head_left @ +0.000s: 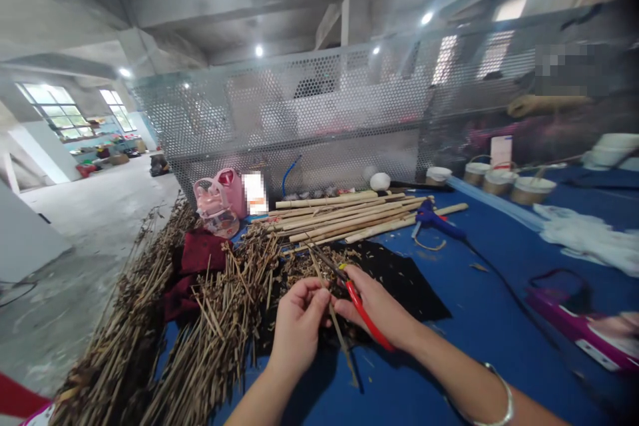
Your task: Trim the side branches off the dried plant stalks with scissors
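Note:
My left hand is closed on a thin dried plant stem that slants down toward the front of the table. Scissors with red handles rest in my right hand, their blades pointing up and away to the left. The fingertips of my right hand are close to the stem, but I cannot tell whether they touch it. Under both hands lies a black cloth strewn with dry plant scraps. Left of my hands is a big heap of dried stalks.
Pale wooden sticks lie behind the cloth, with a blue glue gun beside them. A pink bottle stands at the back left. White tubs and a plastic bag are right. A perforated metal screen closes the back.

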Demonstrator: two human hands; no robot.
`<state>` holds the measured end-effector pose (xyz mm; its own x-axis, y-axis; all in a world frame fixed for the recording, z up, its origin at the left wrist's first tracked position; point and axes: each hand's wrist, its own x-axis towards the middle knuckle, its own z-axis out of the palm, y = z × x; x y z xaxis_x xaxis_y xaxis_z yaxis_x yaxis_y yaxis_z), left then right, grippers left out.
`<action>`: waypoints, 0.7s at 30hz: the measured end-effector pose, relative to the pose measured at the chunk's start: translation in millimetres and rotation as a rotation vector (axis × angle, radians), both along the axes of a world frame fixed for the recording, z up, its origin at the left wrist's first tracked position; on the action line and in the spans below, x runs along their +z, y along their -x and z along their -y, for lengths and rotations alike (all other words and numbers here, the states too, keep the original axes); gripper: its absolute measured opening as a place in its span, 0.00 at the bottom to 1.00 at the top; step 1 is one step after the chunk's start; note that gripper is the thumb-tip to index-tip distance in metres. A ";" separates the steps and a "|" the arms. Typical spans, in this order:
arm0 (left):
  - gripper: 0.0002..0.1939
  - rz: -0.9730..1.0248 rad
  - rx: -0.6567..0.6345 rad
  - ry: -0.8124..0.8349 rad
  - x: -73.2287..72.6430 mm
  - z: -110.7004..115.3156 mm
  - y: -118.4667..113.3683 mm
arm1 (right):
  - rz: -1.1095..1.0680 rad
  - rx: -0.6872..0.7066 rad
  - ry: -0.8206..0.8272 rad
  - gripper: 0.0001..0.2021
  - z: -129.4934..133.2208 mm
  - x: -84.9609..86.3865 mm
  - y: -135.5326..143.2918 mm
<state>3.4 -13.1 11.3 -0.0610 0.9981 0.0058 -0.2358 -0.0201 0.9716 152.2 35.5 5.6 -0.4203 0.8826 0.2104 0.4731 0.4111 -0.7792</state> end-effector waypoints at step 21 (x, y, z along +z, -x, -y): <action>0.12 -0.139 -0.056 0.020 -0.8 10.5 -6.8 | 0.037 0.072 0.063 0.22 7.7 -4.8 1.8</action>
<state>10.3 -23.5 10.5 -0.0048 0.9999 -0.0094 -0.0994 0.0089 0.9950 150.4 27.8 0.8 -0.4893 0.8610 0.1388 0.4732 0.3958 -0.7870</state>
